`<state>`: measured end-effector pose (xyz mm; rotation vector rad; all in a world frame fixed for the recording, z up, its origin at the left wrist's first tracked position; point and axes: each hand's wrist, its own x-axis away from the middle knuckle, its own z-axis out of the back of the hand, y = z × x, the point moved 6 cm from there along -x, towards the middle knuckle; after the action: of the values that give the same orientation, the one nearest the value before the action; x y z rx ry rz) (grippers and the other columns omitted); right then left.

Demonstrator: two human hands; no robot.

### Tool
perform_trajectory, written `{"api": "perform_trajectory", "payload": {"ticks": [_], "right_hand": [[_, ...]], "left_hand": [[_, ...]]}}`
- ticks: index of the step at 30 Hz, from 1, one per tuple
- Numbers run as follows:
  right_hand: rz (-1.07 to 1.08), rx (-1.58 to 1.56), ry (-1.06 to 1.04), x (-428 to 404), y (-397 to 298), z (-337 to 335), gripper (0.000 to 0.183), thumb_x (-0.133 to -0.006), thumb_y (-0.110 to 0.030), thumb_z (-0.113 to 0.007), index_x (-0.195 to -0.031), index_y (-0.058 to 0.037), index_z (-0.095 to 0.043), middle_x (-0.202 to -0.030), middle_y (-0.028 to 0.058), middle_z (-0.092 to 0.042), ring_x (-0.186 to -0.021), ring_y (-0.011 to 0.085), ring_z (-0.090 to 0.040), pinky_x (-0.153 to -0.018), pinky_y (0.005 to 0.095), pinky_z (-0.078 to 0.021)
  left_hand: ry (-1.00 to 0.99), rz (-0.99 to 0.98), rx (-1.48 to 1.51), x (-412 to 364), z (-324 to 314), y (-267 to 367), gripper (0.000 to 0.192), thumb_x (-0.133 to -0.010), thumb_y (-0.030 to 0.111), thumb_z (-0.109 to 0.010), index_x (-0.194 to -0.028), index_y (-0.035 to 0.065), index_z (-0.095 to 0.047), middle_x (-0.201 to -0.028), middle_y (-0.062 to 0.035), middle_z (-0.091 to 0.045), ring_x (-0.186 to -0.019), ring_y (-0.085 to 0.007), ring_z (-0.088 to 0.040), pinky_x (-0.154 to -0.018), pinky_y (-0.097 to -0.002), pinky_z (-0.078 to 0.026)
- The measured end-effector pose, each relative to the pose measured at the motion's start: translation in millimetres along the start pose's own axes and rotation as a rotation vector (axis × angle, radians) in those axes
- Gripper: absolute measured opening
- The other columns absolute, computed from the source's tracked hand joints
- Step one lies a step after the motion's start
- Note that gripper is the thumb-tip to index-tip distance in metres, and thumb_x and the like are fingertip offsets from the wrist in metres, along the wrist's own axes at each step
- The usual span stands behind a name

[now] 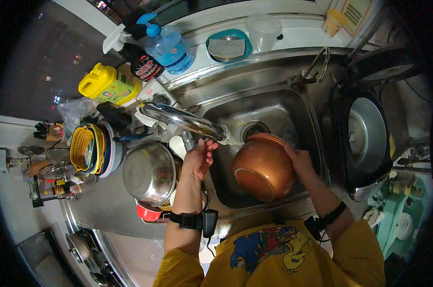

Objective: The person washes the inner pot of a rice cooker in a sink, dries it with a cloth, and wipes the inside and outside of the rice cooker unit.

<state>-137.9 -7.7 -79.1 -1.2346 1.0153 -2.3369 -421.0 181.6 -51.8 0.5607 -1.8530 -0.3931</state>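
Observation:
A copper-coloured inner pot (266, 168) is tilted over the metal sink (220, 190), its base towards me and its mouth towards the drain. My right hand (299, 161) grips the pot at its right side near the rim; part of that hand is hidden behind the pot. My left hand (201, 159) is raised at the sink's left edge with fingers loosely curled, just below the chrome faucet (184, 118), and nothing shows in it. The faucet's spout reaches over the sink, with whitish water or a pale covering at its end; I cannot tell which.
Left of the sink stand a steel pot (150, 172), a red pan (148, 211) and stacked colanders (83, 147). Behind are a yellow jug (110, 84), a spray bottle (141, 61) and a blue pump bottle (169, 48). A black cooker with a metal bowl (367, 132) sits at right.

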Motion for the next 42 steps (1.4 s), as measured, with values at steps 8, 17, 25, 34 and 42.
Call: {"api": "perform_trajectory", "payload": {"ticks": [8,17,25,34,42], "right_hand": [[0.01,-0.256,-0.053,9,-8,13,0.062,-0.075,-0.053,-0.065,-0.092,0.0065,-0.067,-0.089,0.0159,-0.067,-0.08,0.0205,-0.064,-0.073,0.0329,-0.0483],[0.372,0.356,-0.162,52,-83,37,0.067,-0.07,-0.062,-0.064,-0.075,0.0047,-0.067,-0.065,0.0168,-0.063,-0.061,0.0272,-0.062,-0.06,0.0375,-0.0474],[0.585,0.593,-0.279,90,-116,22,0.059,-0.073,-0.057,-0.064,-0.092,-0.0012,-0.066,-0.089,0.02,-0.064,-0.088,0.0336,-0.059,-0.083,0.0409,-0.0438],[0.944,0.325,0.215,136,-106,59,0.052,-0.081,-0.026,-0.063,-0.125,-0.0063,-0.046,-0.118,0.0209,-0.047,-0.113,0.0366,-0.043,-0.099,0.0423,-0.0345],[0.794,0.241,0.176,154,-54,66,0.053,-0.079,-0.006,-0.06,-0.129,-0.0108,-0.044,-0.132,0.0163,-0.042,-0.122,0.035,-0.039,-0.104,0.0429,-0.0301]], "left_hand": [[-0.032,-0.448,-0.505,27,-27,-40,0.033,-0.095,0.034,-0.045,-0.099,0.0047,-0.059,-0.084,-0.0046,-0.063,-0.065,-0.0109,-0.053,-0.057,-0.0233,-0.043],[-0.125,-1.54,-1.161,126,-122,-19,0.029,-0.088,0.024,-0.06,-0.108,0.0039,-0.06,-0.094,-0.0115,-0.064,-0.078,-0.015,-0.06,-0.072,-0.0272,-0.047],[-0.612,-0.431,-0.92,94,-91,-61,0.036,-0.094,0.032,-0.05,-0.091,-0.0022,-0.063,-0.078,0.0042,-0.059,-0.069,-0.0048,-0.049,-0.062,-0.022,-0.042],[-0.381,-0.061,-0.097,60,-60,-97,0.05,-0.097,0.041,-0.034,-0.13,0.0051,-0.041,-0.134,-0.0082,-0.044,-0.121,-0.0237,-0.042,-0.102,-0.0403,-0.033],[-0.429,0.085,0.039,44,-53,-119,0.058,-0.094,0.052,-0.031,-0.135,0.012,-0.039,-0.139,-0.0046,-0.039,-0.127,-0.0263,-0.038,-0.107,-0.0436,-0.028]]}}
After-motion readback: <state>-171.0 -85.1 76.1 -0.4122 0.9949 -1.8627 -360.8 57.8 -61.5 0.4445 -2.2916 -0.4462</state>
